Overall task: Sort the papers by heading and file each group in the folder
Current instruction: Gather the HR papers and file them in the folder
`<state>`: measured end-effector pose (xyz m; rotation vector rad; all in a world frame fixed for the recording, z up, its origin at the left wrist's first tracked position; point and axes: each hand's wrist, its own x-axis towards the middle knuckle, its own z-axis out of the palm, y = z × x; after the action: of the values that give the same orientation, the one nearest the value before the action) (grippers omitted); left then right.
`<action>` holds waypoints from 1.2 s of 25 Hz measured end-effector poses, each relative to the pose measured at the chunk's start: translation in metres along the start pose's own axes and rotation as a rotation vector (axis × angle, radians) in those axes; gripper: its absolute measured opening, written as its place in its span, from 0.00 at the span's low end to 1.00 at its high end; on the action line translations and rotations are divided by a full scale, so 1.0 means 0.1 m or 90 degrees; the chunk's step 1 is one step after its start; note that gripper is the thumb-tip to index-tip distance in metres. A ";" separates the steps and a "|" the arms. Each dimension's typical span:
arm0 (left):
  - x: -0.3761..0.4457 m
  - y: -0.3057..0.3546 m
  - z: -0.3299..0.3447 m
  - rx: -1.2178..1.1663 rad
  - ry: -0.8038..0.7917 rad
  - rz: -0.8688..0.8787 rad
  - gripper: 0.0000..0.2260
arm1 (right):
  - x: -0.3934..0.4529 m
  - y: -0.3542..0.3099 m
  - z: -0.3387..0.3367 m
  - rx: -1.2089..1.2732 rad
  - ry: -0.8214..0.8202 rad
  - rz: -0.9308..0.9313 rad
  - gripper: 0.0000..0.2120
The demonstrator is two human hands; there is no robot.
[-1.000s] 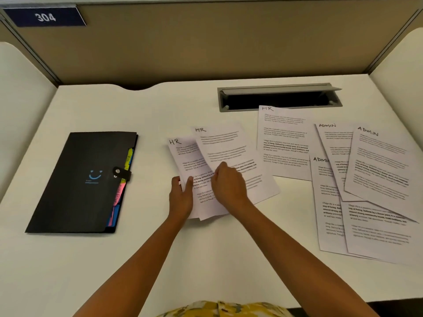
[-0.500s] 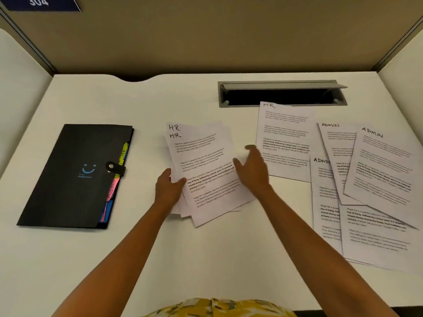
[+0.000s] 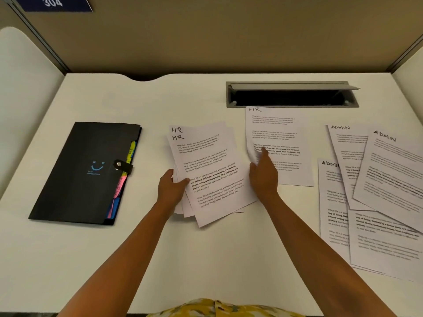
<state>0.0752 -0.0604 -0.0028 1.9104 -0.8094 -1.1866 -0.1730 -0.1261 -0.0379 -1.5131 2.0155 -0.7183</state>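
1. Now my left hand [image 3: 170, 189] pinches the HR stack [image 3: 210, 170], just right of the folder [image 3: 84, 172].
2. My right hand [image 3: 263, 177], fingers relaxed, touches the HR sheet [image 3: 279, 138] beyond the stack.
3. ADMIN sheets [image 3: 377, 191] lie farther right.

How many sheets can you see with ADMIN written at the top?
3 show the heading, all at the desk's right side: one ADMIN sheet farthest back, one overlapping it at the right edge, one nearer and lower. A fourth sheet lies there, heading covered; more may be hidden.
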 end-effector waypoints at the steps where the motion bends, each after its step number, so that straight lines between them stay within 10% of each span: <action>1: -0.01 -0.01 -0.01 0.000 -0.001 -0.001 0.13 | 0.00 -0.03 0.01 -0.010 0.019 -0.001 0.27; 8: -0.05 -0.08 -0.08 0.000 -0.006 -0.018 0.15 | -0.26 -0.38 -0.19 0.005 0.092 -0.068 0.29; 21: -0.04 0.01 -0.03 -0.064 -0.093 -0.006 0.16 | -1.41 -0.69 0.44 -0.042 -0.201 -0.373 0.27; 24: -0.05 0.01 -0.08 -0.033 -0.099 0.017 0.15 | -1.30 -0.65 0.22 0.004 -0.313 -0.306 0.37; 30: -0.15 0.09 -0.29 -0.112 -0.206 0.021 0.16 | -0.57 -0.31 -0.27 0.252 -0.051 0.056 0.55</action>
<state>0.0950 -0.0455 0.0204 1.5804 -0.8682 -1.5173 -0.1561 -0.0752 0.0080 -1.1962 1.7414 -0.9399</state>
